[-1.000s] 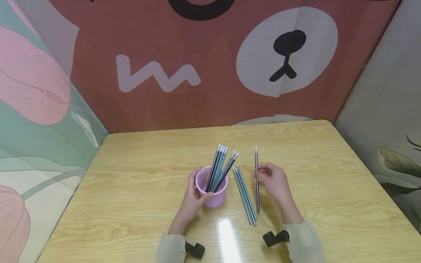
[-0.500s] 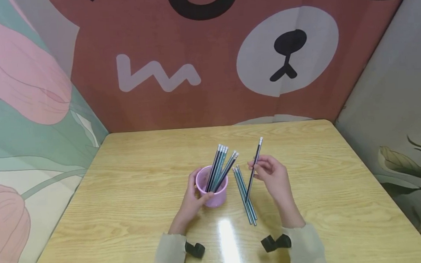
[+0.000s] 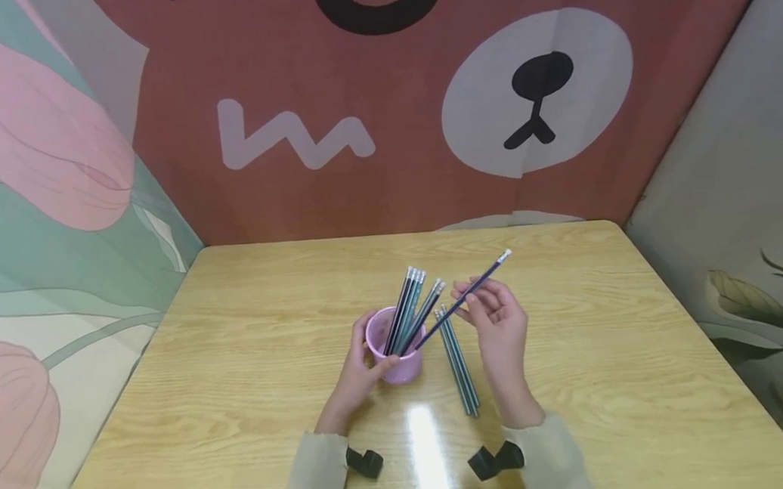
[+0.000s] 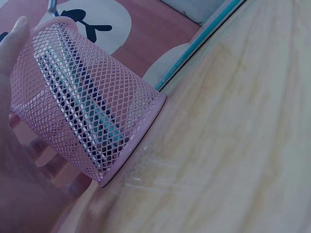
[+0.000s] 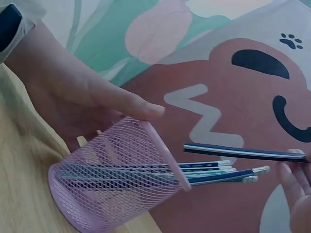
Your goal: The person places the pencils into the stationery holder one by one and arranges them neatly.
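One steadying grip matters here: the left hand [image 3: 361,365] has its fingers round the wall of the pink, round mesh cup [image 3: 400,370] on the wood-grain worktop [image 3: 237,376], and should probably hold firm. The right hand [image 3: 501,324] pinches a dark blue, pale-striped pencil [image 3: 446,318] in its fingers; tipping it more upright would likely help its free end clear the rim. That pencil slants, its free end near the cup's mouth but not inside. It looks slim and straight, with a silvery band and whitish eraser at its upper end.
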Motion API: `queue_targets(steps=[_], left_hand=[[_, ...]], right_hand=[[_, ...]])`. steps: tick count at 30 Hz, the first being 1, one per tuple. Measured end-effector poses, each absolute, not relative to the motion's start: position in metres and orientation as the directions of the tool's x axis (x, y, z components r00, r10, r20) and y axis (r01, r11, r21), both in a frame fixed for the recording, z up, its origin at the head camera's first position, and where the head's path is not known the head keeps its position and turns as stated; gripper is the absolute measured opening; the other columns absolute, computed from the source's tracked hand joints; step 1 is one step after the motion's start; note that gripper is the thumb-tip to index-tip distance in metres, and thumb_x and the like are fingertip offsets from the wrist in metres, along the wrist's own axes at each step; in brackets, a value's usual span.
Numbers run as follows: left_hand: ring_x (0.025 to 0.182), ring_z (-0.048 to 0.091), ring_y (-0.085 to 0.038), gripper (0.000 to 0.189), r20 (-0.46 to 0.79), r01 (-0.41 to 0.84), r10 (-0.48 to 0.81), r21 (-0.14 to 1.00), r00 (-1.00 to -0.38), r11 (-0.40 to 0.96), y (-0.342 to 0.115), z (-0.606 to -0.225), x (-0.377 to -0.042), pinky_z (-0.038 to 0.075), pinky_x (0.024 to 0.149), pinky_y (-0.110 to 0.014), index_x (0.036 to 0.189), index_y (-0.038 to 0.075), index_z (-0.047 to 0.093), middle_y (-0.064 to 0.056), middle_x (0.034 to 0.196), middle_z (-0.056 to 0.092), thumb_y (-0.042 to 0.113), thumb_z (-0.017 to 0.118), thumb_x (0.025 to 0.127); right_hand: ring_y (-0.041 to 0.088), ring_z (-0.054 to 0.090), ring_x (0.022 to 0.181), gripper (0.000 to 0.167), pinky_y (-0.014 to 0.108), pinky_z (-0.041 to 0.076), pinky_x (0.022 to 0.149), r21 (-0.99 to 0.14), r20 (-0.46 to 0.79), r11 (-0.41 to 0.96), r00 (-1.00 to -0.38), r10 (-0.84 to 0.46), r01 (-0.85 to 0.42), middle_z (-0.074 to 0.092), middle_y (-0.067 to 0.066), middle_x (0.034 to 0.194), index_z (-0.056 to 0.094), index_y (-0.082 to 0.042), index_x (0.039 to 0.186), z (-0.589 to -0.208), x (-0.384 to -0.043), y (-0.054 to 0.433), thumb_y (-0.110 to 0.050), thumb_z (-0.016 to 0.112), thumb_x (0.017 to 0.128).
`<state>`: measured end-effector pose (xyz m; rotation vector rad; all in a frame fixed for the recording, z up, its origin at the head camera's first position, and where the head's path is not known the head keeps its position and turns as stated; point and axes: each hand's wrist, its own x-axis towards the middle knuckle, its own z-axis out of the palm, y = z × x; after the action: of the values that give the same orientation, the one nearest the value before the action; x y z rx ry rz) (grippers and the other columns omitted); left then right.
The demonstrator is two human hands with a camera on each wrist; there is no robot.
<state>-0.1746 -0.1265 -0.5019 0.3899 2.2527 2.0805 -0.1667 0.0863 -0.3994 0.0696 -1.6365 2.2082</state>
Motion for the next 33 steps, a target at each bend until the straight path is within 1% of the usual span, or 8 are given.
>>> queue_targets(steps=[3, 6, 10, 13, 15, 18, 25, 33], left_hand=[[0.131, 0.044, -0.041, 0.081, 0.141, 0.158, 0.223, 0.985, -0.965, 0.062, -0.127, -0.502, -0.175, 0.037, 0.110, -0.059, 0.150, 0.024, 0.024, -0.011, 0.153, 0.034, 0.019, 0.073, 0.086], [0.129, 0.046, -0.041, 0.082, 0.148, 0.166, 0.226, 0.984, -0.963, 0.064, -0.128, -0.502, -0.175, 0.040, 0.109, -0.058, 0.150, 0.021, 0.024, -0.013, 0.153, 0.034, 0.021, 0.074, 0.085], [0.128, 0.047, -0.042, 0.082, 0.149, 0.169, 0.225, 0.983, -0.963, 0.068, -0.127, -0.502, -0.175, 0.041, 0.107, -0.057, 0.151, 0.019, 0.023, -0.014, 0.153, 0.034, 0.020, 0.073, 0.085], [0.128, 0.047, -0.042, 0.082, 0.152, 0.171, 0.223, 0.983, -0.963, 0.070, -0.127, -0.502, -0.175, 0.041, 0.107, -0.057, 0.151, 0.019, 0.023, -0.014, 0.153, 0.034, 0.019, 0.073, 0.085], [0.128, 0.047, -0.042, 0.082, 0.150, 0.168, 0.221, 0.983, -0.964, 0.067, -0.127, -0.502, -0.175, 0.041, 0.108, -0.058, 0.151, 0.019, 0.023, -0.013, 0.152, 0.034, 0.019, 0.073, 0.085], [0.128, 0.048, -0.040, 0.083, 0.146, 0.164, 0.217, 0.984, -0.965, 0.069, -0.126, -0.502, -0.175, 0.040, 0.108, -0.057, 0.151, 0.019, 0.023, -0.011, 0.152, 0.035, 0.017, 0.073, 0.085], [0.129, 0.047, -0.039, 0.084, 0.157, 0.176, 0.225, 0.982, -0.962, 0.067, -0.126, -0.501, -0.175, 0.040, 0.108, -0.059, 0.151, 0.015, 0.022, -0.010, 0.152, 0.036, 0.019, 0.074, 0.085], [0.131, 0.045, -0.041, 0.085, 0.146, 0.164, 0.225, 0.985, -0.963, 0.062, -0.126, -0.497, -0.173, 0.038, 0.109, -0.059, 0.152, 0.013, 0.021, -0.012, 0.153, 0.035, 0.020, 0.074, 0.085]], right_hand=[[0.008, 0.071, 0.090, 0.020, 0.028, 0.059, 0.081, -0.902, 0.312, -0.212, -0.907, 0.282, -0.376, 0.074, 0.000, 0.097, 0.056, 0.006, 0.109, -0.404, -0.168, 0.080, 0.011, 0.053, 0.090], [0.009, 0.071, 0.092, 0.022, 0.028, 0.060, 0.081, -0.914, 0.355, -0.110, -0.902, 0.246, -0.390, 0.072, 0.013, 0.102, 0.054, 0.012, 0.111, -0.412, -0.169, 0.073, 0.012, 0.055, 0.089], [0.022, 0.071, 0.095, 0.021, 0.029, 0.060, 0.079, -0.923, 0.384, 0.047, -0.902, 0.198, -0.382, 0.070, 0.024, 0.104, 0.058, 0.010, 0.109, -0.426, -0.173, 0.065, 0.010, 0.060, 0.088], [0.034, 0.070, 0.097, 0.021, 0.027, 0.059, 0.080, -0.922, 0.386, 0.116, -0.905, 0.177, -0.370, 0.070, 0.025, 0.104, 0.059, 0.008, 0.108, -0.434, -0.177, 0.061, 0.007, 0.062, 0.088], [0.037, 0.069, 0.097, 0.020, 0.026, 0.059, 0.081, -0.920, 0.383, 0.152, -0.908, 0.167, -0.360, 0.070, 0.025, 0.104, 0.060, 0.007, 0.108, -0.438, -0.179, 0.060, 0.006, 0.063, 0.088], [0.037, 0.070, 0.097, 0.020, 0.024, 0.059, 0.080, -0.919, 0.370, 0.207, -0.916, 0.154, -0.337, 0.071, 0.025, 0.103, 0.061, 0.005, 0.107, -0.442, -0.182, 0.060, 0.005, 0.063, 0.087], [0.033, 0.071, 0.095, 0.021, 0.028, 0.060, 0.079, -0.894, 0.335, 0.351, -0.935, 0.111, -0.279, 0.073, 0.019, 0.101, 0.064, 0.001, 0.106, -0.444, -0.186, 0.058, -0.001, 0.067, 0.086], [0.032, 0.071, 0.096, 0.024, 0.027, 0.060, 0.079, -0.886, 0.298, 0.390, -0.952, 0.067, -0.250, 0.073, 0.017, 0.104, 0.064, 0.001, 0.109, -0.445, -0.185, 0.058, -0.002, 0.068, 0.085]])
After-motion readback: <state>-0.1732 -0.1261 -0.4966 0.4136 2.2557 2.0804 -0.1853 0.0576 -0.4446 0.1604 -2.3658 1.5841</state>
